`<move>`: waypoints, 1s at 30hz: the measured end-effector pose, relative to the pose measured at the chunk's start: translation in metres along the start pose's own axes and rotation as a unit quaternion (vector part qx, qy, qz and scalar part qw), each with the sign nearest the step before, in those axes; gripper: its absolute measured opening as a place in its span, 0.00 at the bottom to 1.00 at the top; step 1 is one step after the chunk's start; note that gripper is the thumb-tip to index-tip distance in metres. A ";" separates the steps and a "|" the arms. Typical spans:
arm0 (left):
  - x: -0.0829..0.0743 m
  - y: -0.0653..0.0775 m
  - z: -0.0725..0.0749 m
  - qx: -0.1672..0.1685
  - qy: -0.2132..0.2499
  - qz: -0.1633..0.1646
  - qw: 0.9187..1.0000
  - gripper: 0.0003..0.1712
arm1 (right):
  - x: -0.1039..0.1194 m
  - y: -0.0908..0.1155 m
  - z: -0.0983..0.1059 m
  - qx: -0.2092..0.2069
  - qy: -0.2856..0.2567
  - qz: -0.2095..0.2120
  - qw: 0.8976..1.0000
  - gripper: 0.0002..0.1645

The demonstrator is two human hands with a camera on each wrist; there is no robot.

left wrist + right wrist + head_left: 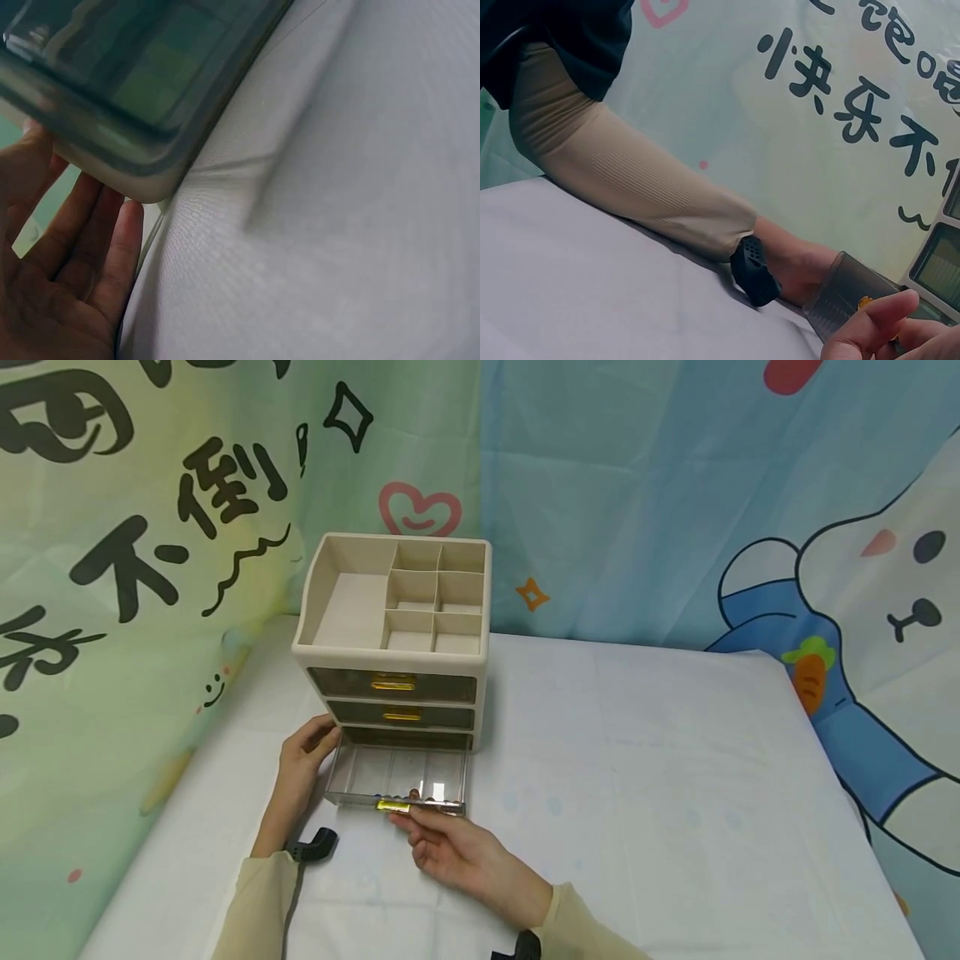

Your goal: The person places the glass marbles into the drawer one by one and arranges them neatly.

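Observation:
A cream desktop organizer [390,657] stands on the table, its clear bottom drawer [367,768] pulled out toward me. At the front of that drawer, my right hand [472,864] pinches the gold handle [393,807] between thumb and fingers. Small dark spots show along the drawer's front wall, too small to tell. My left hand [303,760] rests against the organizer's lower left side. In the left wrist view, the fingers of the left hand [67,262] lie fairly straight by the organizer's rounded corner. The right wrist view shows the right hand [885,334] at the drawer front [851,292].
Two dark drawers with gold handles, the upper drawer [345,683] and the middle drawer [356,713], sit flush above. Divided compartments [412,589] form the organizer's top. A white cloth [637,793] covers the table, and a printed curtain [600,510] hangs behind it.

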State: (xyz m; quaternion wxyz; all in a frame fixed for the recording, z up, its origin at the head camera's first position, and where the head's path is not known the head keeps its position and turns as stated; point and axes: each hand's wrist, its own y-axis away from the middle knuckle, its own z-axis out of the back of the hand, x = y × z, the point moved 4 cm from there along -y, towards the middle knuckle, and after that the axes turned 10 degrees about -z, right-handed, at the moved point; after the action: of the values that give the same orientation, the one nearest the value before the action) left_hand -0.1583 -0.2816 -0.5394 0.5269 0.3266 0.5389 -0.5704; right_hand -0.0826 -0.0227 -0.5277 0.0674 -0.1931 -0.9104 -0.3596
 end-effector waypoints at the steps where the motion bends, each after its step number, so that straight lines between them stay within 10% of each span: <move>1: 0.000 0.000 0.000 0.000 0.000 -0.001 1.000 0.19 | 0.001 -0.001 -0.001 0.001 0.000 0.000 1.000 0.04; 30: -0.001 0.000 0.000 -0.001 -0.007 -0.001 1.000 0.16 | 0.052 -0.027 -0.008 -0.001 -0.016 0.010 1.000 0.11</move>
State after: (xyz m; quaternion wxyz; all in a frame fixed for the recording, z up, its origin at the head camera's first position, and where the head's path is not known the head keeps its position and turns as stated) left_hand -0.1584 -0.2813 -0.5380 0.5308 0.3216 0.5359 -0.5724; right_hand -0.1408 -0.0305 -0.5249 0.0565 -0.2083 -0.9091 -0.3563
